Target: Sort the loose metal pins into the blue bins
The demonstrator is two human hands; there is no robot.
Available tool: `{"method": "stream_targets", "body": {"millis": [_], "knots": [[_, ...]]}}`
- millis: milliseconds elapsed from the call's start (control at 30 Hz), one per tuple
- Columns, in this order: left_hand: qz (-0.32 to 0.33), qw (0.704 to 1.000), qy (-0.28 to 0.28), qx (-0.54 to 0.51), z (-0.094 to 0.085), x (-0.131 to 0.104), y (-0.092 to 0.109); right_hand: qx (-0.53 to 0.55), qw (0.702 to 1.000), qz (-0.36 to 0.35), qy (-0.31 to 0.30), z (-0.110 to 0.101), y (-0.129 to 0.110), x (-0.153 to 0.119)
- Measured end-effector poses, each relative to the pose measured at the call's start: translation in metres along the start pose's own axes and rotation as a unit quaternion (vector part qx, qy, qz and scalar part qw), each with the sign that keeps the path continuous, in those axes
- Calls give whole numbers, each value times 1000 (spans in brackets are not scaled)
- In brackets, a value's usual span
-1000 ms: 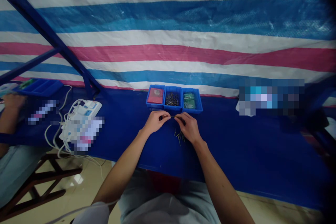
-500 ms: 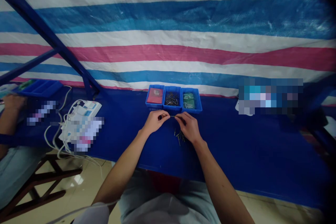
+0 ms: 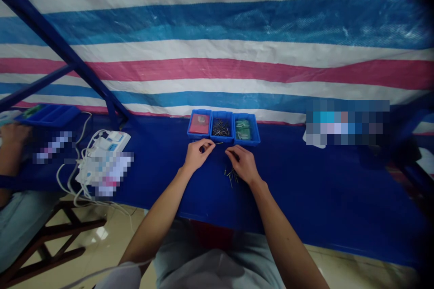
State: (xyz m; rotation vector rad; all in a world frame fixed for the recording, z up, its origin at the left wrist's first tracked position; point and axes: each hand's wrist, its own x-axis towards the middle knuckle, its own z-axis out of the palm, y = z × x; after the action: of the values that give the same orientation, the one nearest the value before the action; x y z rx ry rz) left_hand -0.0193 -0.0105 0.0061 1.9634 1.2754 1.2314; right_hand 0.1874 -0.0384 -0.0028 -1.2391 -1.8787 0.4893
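My left hand (image 3: 197,154) pinches a thin brass-coloured pin (image 3: 219,143) between thumb and fingertips, just in front of the blue bins. A short gap to the right, my right hand (image 3: 243,162) has its thumb and fingers pressed together; whether something small is between them I cannot make out. Below its fingers lies a loose pile of similar thin pins (image 3: 232,176) on the blue table, partly hidden by the hand. The middle bin (image 3: 222,139) holds many dark thin metal parts.
The left bin (image 3: 199,136) contains a red piece, and the right bin (image 3: 247,142) small parts on green. Farther left are a white power strip (image 3: 117,141) with tangled cables and another person's hand (image 3: 15,134). A blue frame post (image 3: 91,81) slants at left; blurred items stand at right.
My two hands have come slightly apart. The pin, before between both hands' fingertips, is now in my left hand alone, tilted up a little; my right fingers have left its end.
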Motion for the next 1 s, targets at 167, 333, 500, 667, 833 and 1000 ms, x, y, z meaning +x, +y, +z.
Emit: {"method": "stream_targets", "body": {"millis": [167, 333, 500, 667, 833, 1000], "knots": [[-9, 998, 59, 26, 2, 1, -5, -15, 999, -8, -37, 3, 5, 0], [-18, 991, 93, 94, 8, 16, -6, -22, 999, -5, -49, 4, 7, 0], [-26, 983, 92, 154, 14, 26, -4, -5, 999, 9, -53, 4, 8, 1], [39, 992, 29, 114, 14, 11, -6, 62, 991, 41, -110, -4, 13, 4], [64, 992, -51, 92, 12, 3, -6, 123, 970, 26, -206, -17, 17, 5], [25, 992, -83, 96, 11, 7, -7, 93, 965, 13, -246, -19, 15, 5]]}}
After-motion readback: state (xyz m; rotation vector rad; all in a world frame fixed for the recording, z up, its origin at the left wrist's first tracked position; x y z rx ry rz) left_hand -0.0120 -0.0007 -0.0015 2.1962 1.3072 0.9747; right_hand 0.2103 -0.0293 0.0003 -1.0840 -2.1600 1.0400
